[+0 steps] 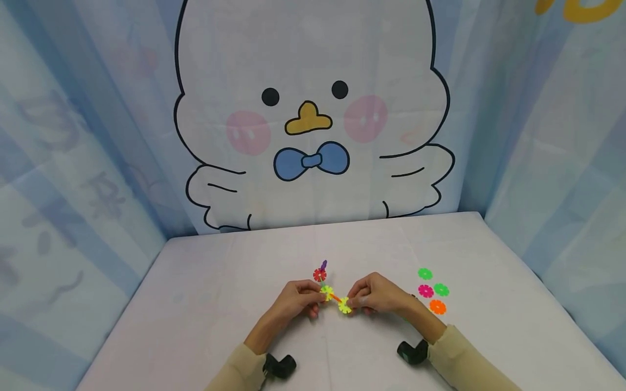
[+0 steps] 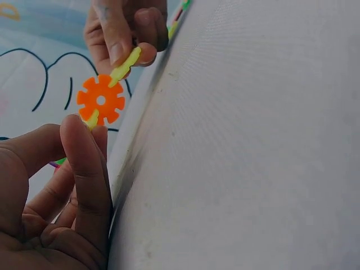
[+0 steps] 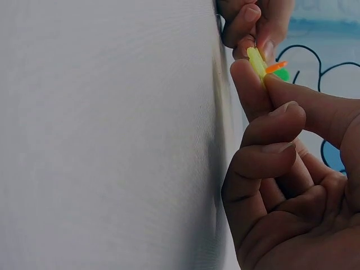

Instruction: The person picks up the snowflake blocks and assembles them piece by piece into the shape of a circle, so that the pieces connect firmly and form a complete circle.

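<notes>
Several notched plastic snowflake discs are slotted together into a chain between the hands. My left hand (image 1: 297, 298) pinches a yellow disc (image 1: 325, 291) between thumb and finger. Another yellow disc (image 1: 344, 307), at the near end, is pinched by the fingertips of my right hand (image 1: 380, 293). Joining these two is an orange disc (image 2: 117, 101), seen face-on in the left wrist view and edge-on in the right one. Beyond the left fingers the chain runs on through a green disc (image 3: 283, 74) and a red disc (image 1: 316, 275) to a purple disc (image 1: 324, 264).
Loose discs lie on the white table (image 1: 220, 282) to the right: green (image 1: 425, 273), pink (image 1: 425, 291), another green (image 1: 441, 289) and orange (image 1: 437, 307). Black wrist devices (image 1: 413, 352) stick out at both sleeves. A printed cartoon curtain (image 1: 313, 201) stands behind the table.
</notes>
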A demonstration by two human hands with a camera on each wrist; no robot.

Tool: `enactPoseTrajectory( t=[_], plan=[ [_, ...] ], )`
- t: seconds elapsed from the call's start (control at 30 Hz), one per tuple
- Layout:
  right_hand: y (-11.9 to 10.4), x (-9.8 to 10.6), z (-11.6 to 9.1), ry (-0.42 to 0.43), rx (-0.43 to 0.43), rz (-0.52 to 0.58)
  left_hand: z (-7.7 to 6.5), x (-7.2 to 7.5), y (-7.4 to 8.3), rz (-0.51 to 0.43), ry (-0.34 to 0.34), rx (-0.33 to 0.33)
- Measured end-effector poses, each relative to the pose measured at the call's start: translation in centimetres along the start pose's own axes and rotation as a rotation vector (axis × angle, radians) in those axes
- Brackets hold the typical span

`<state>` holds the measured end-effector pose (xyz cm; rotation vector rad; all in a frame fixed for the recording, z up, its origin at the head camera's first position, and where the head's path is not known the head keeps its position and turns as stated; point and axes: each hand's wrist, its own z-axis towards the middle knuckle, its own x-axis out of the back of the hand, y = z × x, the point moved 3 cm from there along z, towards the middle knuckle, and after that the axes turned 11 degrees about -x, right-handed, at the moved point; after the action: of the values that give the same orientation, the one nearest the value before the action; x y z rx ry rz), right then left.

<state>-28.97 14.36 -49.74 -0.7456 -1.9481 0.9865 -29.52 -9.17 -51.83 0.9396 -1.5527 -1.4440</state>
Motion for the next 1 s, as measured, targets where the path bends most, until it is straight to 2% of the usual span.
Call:
enactPoseTrajectory(
  t=[0.57, 0.87, 1.0],
  plan=[
    [-0.01, -0.42, 0.0, 0.021, 0.013, -0.007, -0.09, -0.07, 0.12, -0.003, 0.012, -0.008],
    [-0.27, -0.56, -0.04, 0.036, 0.002, 0.011, -0.02, 0.1, 0.23, 0.029, 0.017, -0.017],
    [-0.3, -0.52, -0.15, 0.026, -0.011, 0.012, -0.01, 0.05, 0.18, 0.009, 0.008, -0.015]
  ],
)
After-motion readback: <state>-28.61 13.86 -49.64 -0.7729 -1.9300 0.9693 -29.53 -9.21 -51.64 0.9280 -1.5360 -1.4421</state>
